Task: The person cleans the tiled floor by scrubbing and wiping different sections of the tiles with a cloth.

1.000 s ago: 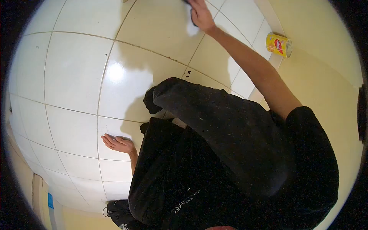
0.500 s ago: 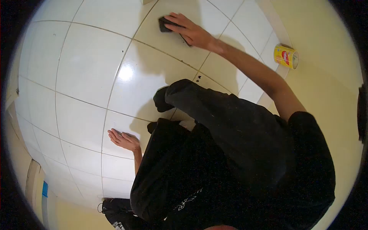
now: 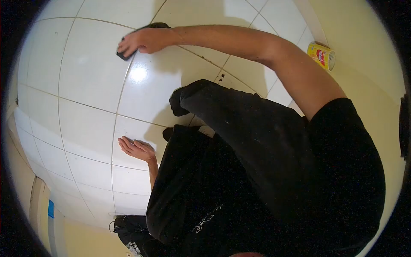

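Observation:
My right hand is closed over a black oblong object pressed against the white tiled floor. Much of this object lies under my fingers, so its exact kind is hidden. One dark end shows past the fingertips and another dark part shows behind the wrist. My left hand rests on the tiles near my bent knee, fingers stretched out and holding nothing.
Small dark bits lie on the tiles beyond my knee. A yellow container lies on its side by the wall at right. A black bag-like item is at lower left.
My right hand has swept left across the floor with the black oblong object, and that arm now reaches farther across. The left hand stays in about the same place.

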Tool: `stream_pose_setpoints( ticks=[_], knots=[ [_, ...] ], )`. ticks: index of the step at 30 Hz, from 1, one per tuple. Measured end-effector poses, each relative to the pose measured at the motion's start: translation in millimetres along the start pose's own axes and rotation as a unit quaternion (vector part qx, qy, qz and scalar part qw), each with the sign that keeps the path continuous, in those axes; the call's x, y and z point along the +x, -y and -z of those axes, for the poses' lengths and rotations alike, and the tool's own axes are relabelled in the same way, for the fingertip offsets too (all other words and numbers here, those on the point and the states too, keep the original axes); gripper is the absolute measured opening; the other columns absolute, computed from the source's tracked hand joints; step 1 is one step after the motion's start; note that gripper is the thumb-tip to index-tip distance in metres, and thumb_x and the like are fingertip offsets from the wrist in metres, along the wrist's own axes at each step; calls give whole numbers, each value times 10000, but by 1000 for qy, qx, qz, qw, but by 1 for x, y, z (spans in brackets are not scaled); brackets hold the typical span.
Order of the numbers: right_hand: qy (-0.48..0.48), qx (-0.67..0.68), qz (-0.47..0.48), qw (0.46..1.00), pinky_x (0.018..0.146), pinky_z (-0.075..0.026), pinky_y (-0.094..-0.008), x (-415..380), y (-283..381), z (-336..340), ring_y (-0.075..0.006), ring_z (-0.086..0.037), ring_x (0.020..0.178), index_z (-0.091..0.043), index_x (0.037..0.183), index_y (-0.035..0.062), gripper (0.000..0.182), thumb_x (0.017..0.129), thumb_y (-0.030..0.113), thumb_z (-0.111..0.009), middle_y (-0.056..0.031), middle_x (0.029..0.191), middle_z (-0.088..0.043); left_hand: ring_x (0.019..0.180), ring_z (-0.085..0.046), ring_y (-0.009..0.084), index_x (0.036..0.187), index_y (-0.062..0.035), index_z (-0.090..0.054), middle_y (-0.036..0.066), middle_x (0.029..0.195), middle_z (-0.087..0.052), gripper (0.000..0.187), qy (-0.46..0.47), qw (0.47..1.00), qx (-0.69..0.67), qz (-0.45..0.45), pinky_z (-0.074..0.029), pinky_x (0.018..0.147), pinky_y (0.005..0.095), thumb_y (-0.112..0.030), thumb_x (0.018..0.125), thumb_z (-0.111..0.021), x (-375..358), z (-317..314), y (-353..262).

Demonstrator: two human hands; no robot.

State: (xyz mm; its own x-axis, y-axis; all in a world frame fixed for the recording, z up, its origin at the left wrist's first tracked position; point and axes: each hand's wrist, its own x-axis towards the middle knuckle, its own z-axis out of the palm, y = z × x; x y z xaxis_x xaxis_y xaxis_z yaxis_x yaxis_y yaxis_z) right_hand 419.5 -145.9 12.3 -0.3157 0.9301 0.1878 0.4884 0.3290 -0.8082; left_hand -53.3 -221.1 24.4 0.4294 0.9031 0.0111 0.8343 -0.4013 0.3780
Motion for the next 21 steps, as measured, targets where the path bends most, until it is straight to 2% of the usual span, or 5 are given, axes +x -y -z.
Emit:
stream_pose_setpoints(
  ticks=[6,10,13,17,21],
  knots=[
    [154,8,92,984,1237,-351,-479,-108,20,2,-363,-454,1454,-725,1131,-47,270,880,-80,-630,-153,1551,-522,1538,-282,384,1553,12,-409,190,1656,-350,564,-10,1000,-3,-13,-176,1254,548,-338,1118,-321,0,-2,5],
    [314,7,61,948,1226,-364,-504,-171,49,46,-363,-443,1465,-695,1179,-45,317,870,-94,-642,-171,1520,-543,1516,-315,392,1545,14,-424,195,1645,-369,542,-29,999,-19,-32,-211,1246,545,-304,1115,-339,1,-2,6],
    [186,111,-13,976,1206,-391,-495,-193,56,60,-361,-434,1476,-680,1239,-19,422,841,-147,-617,-164,1516,-547,1504,-334,396,1539,15,-437,197,1638,-381,525,-25,999,-17,-24,-231,1242,537,-278,1112,-348,2,2,2],
    [36,-9,-99,994,1186,-414,-428,-121,67,73,-334,-421,1491,-600,1439,74,622,869,-164,-528,-121,1568,-506,1506,-329,397,1537,13,-442,201,1635,-385,518,-21,999,-18,-20,-223,1248,530,-265,1110,-349,3,5,-1],
    [-127,-99,41,986,1249,-335,-440,-19,-2,67,-349,-342,1533,-467,1539,106,715,864,-122,-531,-112,1647,-383,1512,-319,395,1539,13,-437,204,1638,-379,517,-18,999,-23,-19,-206,1254,528,-256,1107,-348,3,5,-2]
  ],
)
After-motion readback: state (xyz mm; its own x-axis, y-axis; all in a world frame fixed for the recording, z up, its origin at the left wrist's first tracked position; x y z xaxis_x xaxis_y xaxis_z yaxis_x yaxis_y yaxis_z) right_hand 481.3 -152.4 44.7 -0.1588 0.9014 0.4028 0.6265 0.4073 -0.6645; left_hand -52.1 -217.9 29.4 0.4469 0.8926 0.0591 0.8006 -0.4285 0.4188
